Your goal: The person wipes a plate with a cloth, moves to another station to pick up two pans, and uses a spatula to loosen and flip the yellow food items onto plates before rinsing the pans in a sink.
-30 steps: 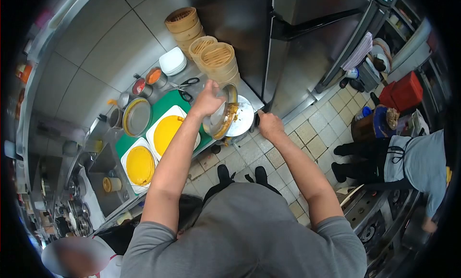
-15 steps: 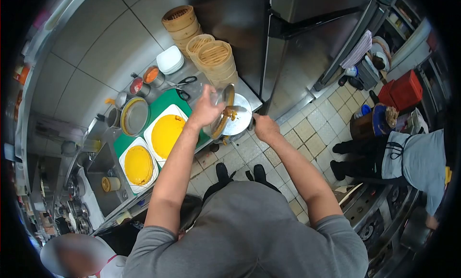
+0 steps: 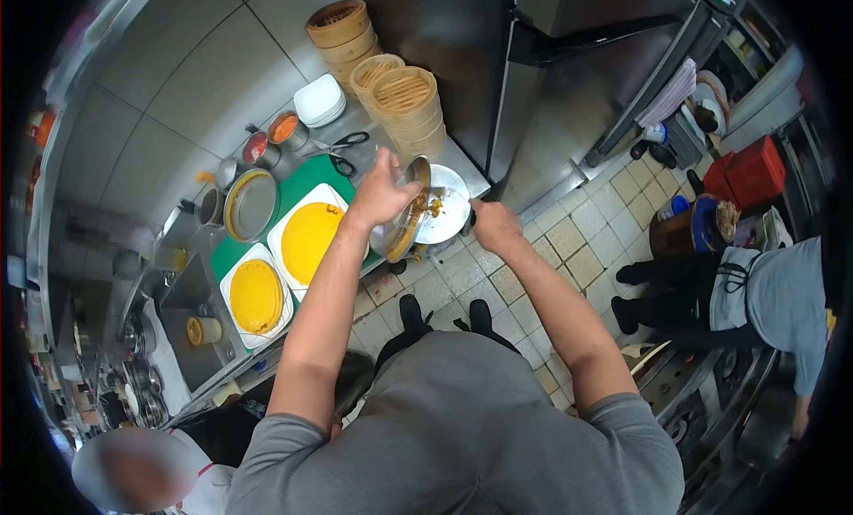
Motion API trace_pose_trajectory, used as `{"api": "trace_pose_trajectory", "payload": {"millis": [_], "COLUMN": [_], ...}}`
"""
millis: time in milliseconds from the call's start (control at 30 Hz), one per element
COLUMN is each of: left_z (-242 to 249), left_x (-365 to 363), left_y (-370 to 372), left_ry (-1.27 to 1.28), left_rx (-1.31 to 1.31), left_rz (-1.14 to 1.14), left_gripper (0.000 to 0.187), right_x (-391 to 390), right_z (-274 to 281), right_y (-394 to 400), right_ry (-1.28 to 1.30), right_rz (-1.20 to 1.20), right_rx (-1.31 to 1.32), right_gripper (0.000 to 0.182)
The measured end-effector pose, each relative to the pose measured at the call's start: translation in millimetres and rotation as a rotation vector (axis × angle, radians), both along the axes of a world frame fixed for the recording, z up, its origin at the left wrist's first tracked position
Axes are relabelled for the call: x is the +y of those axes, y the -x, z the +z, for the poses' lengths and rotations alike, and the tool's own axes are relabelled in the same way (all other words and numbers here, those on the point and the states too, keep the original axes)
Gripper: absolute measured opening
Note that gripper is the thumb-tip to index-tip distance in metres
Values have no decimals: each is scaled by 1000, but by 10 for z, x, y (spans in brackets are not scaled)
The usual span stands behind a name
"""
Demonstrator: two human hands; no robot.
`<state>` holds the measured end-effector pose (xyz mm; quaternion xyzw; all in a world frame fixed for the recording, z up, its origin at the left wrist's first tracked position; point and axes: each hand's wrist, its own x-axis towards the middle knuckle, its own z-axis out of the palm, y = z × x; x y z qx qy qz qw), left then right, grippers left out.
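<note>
My left hand (image 3: 382,198) is closed on the rim of a round metal pan (image 3: 409,222), tipped on its side, with yellow-brown residue along its inside. Just right of it is a round white container (image 3: 449,220) with yellow-brown scraps in it. My right hand (image 3: 498,228) grips a dark-handled scraper (image 3: 473,216) at the container's right edge; its blade appears to reach toward the tilted pan, partly hidden. Left of my hands, two flat yellow rounds, a larger one (image 3: 311,242) and a smaller one (image 3: 256,297), lie on white trays over a green board (image 3: 306,175).
Bamboo steamers (image 3: 407,106), white dishes (image 3: 319,99), scissors (image 3: 342,151), metal cups and another round pan (image 3: 251,206) stand on the counter. A steel sink (image 3: 182,297) is at left, a fridge (image 3: 569,79) ahead. One person (image 3: 773,293) stands right, another (image 3: 191,462) lower left.
The tilted pan and both hands stay close together over the white container, with the scraper blade less visible now. The view has shifted slightly.
</note>
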<state>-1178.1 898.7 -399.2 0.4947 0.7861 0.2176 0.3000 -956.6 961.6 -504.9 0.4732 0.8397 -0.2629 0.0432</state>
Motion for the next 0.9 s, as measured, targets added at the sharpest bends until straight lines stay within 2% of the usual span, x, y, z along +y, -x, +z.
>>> {"api": "trace_pose_trajectory", "payload": {"millis": [67, 100, 167, 233, 267, 333, 400, 467, 533, 567, 633, 700, 800, 900], "left_z": [-200, -229, -275, -444, -551, -672, -681, -451, -134, -201, -412, -505, -567, -621], "left_x": [55, 66, 66, 21, -7, -73, -151, -143, -74, -42, 1, -14, -109, -240], "left_y": [107, 125, 169, 189, 182, 151, 154, 136, 159, 199, 276, 280, 150, 30], "left_ry": [-49, -97, -27, -239, -238, -549, -526, -503, -9, -10, -146, -210, -548, -608], "left_rx": [6, 13, -20, -14, -15, -76, -63, -53, 43, 40, -80, -1, -71, -92], "left_rz": [8, 3, -4, -57, -58, -39, -50, -69, 63, 72, 78, 3, -29, -13], "left_gripper": [58, 58, 58, 58, 58, 61, 61, 61, 58, 58, 59, 57, 58, 60], "right_x": [35, 61, 121, 65, 35, 4, 23, 97, 98, 108, 161, 177, 65, -4], "right_z": [217, 188, 37, -174, -271, -309, -318, -210, 51, 134, 52, -88, -255, -306], "right_y": [47, 67, 77, 120, 123, 101, 84, 39, 32, 49, 102, 143, 113, 116], "right_ry": [-81, -80, -112, -53, 6, 29, 55, 19, -20, -63, -86, -109, -26, 71], "right_rz": [-26, -19, -58, -40, -19, 6, 38, 61, 57, 54, 39, 10, 29, 52], "right_rx": [22, 22, -11, -65, -118, -96, -74, -36, -26, -11, -39, -64, -118, -90], "right_gripper": [30, 30, 29, 29, 29, 29, 30, 30, 30, 29, 29, 29, 29, 29]}}
